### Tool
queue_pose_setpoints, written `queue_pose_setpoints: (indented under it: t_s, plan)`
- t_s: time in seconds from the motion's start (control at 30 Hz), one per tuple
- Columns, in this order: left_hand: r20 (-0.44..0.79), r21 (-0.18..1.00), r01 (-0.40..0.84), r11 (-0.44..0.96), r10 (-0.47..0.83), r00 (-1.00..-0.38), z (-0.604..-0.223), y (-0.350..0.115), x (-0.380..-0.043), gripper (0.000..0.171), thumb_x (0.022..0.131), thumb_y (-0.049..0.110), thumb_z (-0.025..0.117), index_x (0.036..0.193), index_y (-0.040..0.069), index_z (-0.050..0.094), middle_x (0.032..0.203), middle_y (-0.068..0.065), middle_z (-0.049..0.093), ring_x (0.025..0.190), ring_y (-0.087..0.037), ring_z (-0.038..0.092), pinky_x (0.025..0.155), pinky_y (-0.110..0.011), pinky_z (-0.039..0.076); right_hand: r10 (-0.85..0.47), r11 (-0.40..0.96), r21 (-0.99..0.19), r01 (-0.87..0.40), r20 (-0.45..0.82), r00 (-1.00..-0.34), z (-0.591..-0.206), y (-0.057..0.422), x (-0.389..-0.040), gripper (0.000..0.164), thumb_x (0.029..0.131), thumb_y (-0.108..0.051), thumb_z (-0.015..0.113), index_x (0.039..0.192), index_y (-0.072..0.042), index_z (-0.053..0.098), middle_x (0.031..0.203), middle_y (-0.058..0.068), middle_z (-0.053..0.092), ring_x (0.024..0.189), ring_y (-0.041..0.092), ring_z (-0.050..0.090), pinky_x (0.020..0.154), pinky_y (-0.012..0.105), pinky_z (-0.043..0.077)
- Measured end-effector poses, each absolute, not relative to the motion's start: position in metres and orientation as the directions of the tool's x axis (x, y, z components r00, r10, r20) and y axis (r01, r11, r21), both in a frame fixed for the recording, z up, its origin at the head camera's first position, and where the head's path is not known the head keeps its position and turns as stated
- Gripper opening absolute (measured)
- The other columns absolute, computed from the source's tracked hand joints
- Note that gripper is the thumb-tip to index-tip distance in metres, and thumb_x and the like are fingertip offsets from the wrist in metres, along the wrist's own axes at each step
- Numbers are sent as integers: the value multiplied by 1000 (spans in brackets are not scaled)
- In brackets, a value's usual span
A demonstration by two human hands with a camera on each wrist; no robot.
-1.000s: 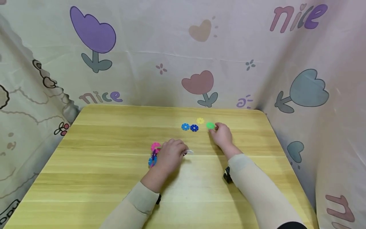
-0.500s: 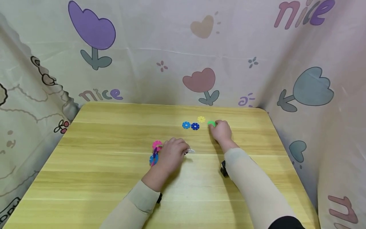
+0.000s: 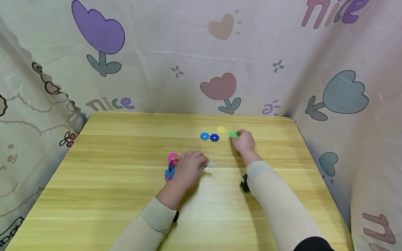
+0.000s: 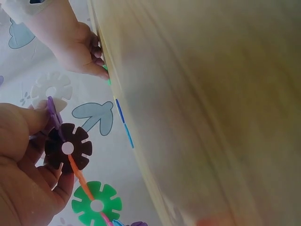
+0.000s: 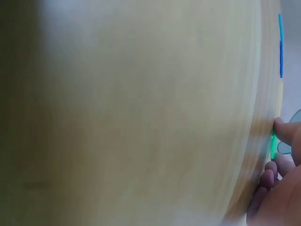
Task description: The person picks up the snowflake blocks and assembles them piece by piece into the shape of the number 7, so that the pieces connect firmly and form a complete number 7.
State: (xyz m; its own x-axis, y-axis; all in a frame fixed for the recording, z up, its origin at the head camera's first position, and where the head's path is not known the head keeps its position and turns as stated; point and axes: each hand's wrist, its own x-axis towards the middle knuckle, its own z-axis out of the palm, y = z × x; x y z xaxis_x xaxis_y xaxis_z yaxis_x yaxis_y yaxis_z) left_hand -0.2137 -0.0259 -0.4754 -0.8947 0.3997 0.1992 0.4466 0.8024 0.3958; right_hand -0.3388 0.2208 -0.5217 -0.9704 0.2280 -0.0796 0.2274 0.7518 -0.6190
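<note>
A wooden table [image 3: 125, 195] stands against flower-print cloth [image 3: 157, 52]. Right hand [image 3: 244, 142] pinches the green disc [image 3: 232, 134]; left hand [image 3: 188, 168] grips joined discs [image 3: 170, 167].

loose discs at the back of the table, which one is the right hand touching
The green disc, rightmost of the four. The right hand has its fingertips on it; the yellow disc and two blue discs lie untouched to its left.

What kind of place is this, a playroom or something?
Probably a small home-style play or craft corner. A wooden table stands enclosed by a cartoon tulip-print cloth backdrop, and colourful plastic snowflake discs lie on it, with both hands handling such pieces.
</note>
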Motion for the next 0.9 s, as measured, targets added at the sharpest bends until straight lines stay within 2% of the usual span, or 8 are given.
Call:
queue_pose_setpoints:
  t_s: [0.13,0.27,0.37,0.5,0.77,0.9]
  plan:
    - [226,385,461,799,403,-887,-475,-27,-214,9,102,20,72,101,18,81,108,5,75,100,-22,63,87,-41,47,241,706,-673,220,-63,-968,-520,221,-334,49,98,-25,78,137,1,62,125,19,67,115,36,62,102,50,50]
    - [237,381,461,802,397,-887,-475,-28,-215,8,102,19,73,101,18,81,107,5,75,100,-23,64,87,-42,49,243,654,-733,187,-31,-970,-519,221,-328,35,99,-17,76,128,1,66,112,16,66,102,32,61,91,46,52]
    - [226,387,455,802,395,-890,-475,-27,-216,10,103,19,72,101,18,81,108,4,75,101,-23,64,87,-42,48,252,616,-770,166,-6,-968,-520,221,-323,23,100,-13,74,119,0,69,105,14,66,97,30,60,86,43,52]
    - [211,392,451,802,399,-893,-476,-27,-215,10,103,18,71,101,17,81,108,4,75,100,-24,63,86,-41,47,247,565,-817,116,33,-969,-522,220,-315,15,99,-10,74,110,1,72,101,14,68,94,28,62,83,39,52]
    - [216,387,443,809,387,-896,-477,-29,-215,10,103,19,71,102,17,81,110,3,75,102,-23,63,86,-41,47,170,481,-876,1,93,-981,-512,208,-291,21,96,-5,76,115,4,75,100,15,72,92,25,63,79,29,53]
    - [226,394,439,807,378,-898,-476,-30,-216,9,103,19,71,102,16,80,110,2,75,102,-24,63,86,-42,47,129,475,-879,-31,104,-986,-509,203,-278,20,96,-6,77,113,4,77,100,16,74,90,24,63,74,24,53]
